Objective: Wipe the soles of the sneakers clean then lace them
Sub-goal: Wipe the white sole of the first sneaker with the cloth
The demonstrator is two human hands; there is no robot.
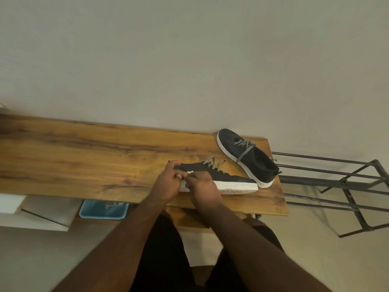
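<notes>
Left of the tipped sneaker (pixel 221 180) you have a long bare run of the wooden tabletop (pixel 84 157) to pass a hand over. Right of that sneaker the upright sneaker (pixel 248 157) blocks the table's far corner, nearly touching its toe, and beyond it the metal rack (pixel 336 182) closes off that side.
</notes>
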